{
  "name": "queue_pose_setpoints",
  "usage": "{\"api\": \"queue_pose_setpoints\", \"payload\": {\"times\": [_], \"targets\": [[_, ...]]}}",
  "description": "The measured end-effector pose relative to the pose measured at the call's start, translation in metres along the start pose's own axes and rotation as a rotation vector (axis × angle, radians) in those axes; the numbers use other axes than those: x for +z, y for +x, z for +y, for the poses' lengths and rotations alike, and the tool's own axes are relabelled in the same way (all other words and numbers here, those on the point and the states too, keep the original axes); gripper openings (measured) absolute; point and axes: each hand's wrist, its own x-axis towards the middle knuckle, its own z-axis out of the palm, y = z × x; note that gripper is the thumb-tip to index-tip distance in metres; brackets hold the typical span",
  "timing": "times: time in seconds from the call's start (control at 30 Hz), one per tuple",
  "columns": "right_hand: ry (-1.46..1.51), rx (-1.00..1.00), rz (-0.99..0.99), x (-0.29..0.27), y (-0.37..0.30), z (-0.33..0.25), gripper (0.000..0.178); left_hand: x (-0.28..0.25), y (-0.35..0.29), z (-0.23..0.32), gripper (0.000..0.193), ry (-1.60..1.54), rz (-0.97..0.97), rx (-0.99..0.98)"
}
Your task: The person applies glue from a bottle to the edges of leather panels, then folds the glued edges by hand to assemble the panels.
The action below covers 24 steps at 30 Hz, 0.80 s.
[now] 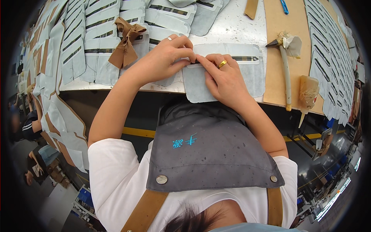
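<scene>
- Two bare hands work close together over one pale grey-blue fabric panel with rounded corners point(199, 87), which lies flat at the near edge of a whitish, scuffed worktable point(232, 31), straight in front of the person.
- Across the panel runs a white-bordered slot showing a dark, patterned strip point(247, 58).
- The left hand point(174, 56), a silver band on one finger, has its thumb and fingertips drawn together at the slot's left end; from where I stand I can't tell whether they grip anything.
- The right hand point(227, 79), wearing a thick gold ring, reaches its forefinger toward those same fingertips, its thumb low over the panel; whether it grasps the fabric or only presses, I can't tell.
- Left of the hands, similar slotted panels point(73, 71) overlap in rows, with a knotted brown cloth strip point(125, 42) on top.
- Right of the panel, a tan board point(276, 21) carries a white-handled tool with a dark pointed head point(286, 73), a translucent yellowish bottle with a long nozzle point(308, 91) and a blue pen point(284, 6).
- Further right, more slotted panels point(322, 73) overlap in long rows.
</scene>
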Motion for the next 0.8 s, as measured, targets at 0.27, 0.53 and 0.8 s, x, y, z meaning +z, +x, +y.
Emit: {"api": "queue_pose_setpoints", "payload": {"times": [0.27, 0.53, 0.8], "targets": [[-0.101, 0.003, -0.041, 0.001, -0.002, -0.003, 0.049, 0.023, -0.011, 0.002, 0.015, 0.278, 0.211, 0.089], [-0.162, -0.008, -0.059, 0.0, 0.0, -0.006, 0.05, 0.031, -0.023, 0.004, 0.019, 0.295, 0.297, 0.024], [-0.092, 0.032, -0.053, 0.001, -0.001, -0.004, 0.046, 0.008, -0.01, -0.006, 0.022, 0.03, 0.149, 0.063]]}}
